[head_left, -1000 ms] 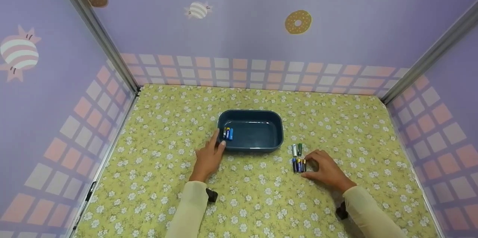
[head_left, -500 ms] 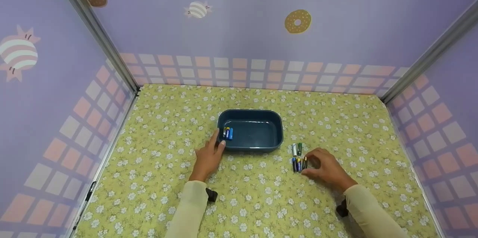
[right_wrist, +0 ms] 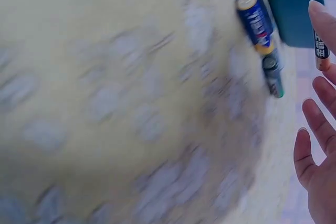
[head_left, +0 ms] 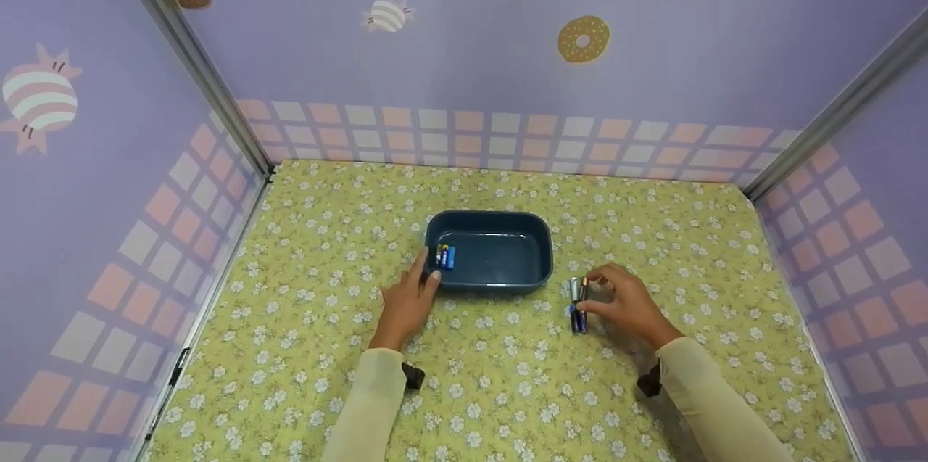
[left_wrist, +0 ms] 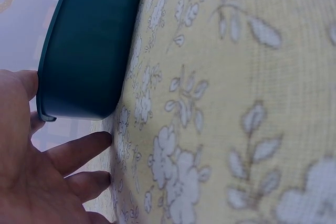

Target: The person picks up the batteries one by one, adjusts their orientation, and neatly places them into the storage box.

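In the head view my right hand [head_left: 625,302] pinches a black battery [right_wrist: 321,50] with a copper end between thumb and fingers, raised over the other batteries. Below it lie a silver battery [head_left: 574,289], a green one [right_wrist: 273,77] mostly covered in the head view, and two dark blue batteries [right_wrist: 255,22] side by side. My left hand [head_left: 407,304] touches the near left corner of a dark teal plastic basin [head_left: 493,286], thumb at the rim, its other fingers spread and fairly straight. Inside the basin, three batteries [head_left: 445,257] stand in a row against the left wall.
A yellow floral cloth [head_left: 493,375] covers the table. Purple walls [head_left: 478,63] with metal corner posts close in the back and both sides. The loose batteries lie just right of the basin.
My right hand has lifted the black battery from the right end of the near row and carried it away from me, over the green one. The left hand stays at the basin.
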{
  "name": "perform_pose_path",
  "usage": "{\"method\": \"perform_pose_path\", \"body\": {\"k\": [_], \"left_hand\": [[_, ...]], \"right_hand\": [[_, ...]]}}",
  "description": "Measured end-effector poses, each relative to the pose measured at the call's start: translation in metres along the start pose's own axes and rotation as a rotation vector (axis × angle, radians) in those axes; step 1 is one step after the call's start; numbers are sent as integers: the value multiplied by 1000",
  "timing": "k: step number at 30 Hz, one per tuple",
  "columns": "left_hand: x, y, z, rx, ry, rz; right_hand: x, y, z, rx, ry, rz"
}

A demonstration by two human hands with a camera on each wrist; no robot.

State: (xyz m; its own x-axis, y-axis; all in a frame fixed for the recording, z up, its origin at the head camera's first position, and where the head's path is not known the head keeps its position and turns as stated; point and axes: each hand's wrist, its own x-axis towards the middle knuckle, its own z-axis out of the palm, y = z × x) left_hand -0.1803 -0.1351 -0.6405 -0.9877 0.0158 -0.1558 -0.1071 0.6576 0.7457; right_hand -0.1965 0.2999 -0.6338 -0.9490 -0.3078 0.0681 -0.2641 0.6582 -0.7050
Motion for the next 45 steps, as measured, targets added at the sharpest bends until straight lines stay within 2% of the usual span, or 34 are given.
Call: {"method": "perform_pose_path", "body": {"k": [7, 14, 30, 39, 45], "left_hand": [[0, -1, 1, -10, 6, 20], [1, -1, 1, 4, 10, 31], [2, -2, 2, 0, 15, 10], [1, -1, 0, 2, 12, 10], [1, -1, 0, -12, 15, 19]], "right_hand": [[23, -19, 2, 2, 46, -70], [50, -40, 7, 38, 49, -150], [104, -77, 39, 94, 28, -178], [129, -94, 56, 153, -1, -237], [142, -104, 65, 106, -7, -249]]}}
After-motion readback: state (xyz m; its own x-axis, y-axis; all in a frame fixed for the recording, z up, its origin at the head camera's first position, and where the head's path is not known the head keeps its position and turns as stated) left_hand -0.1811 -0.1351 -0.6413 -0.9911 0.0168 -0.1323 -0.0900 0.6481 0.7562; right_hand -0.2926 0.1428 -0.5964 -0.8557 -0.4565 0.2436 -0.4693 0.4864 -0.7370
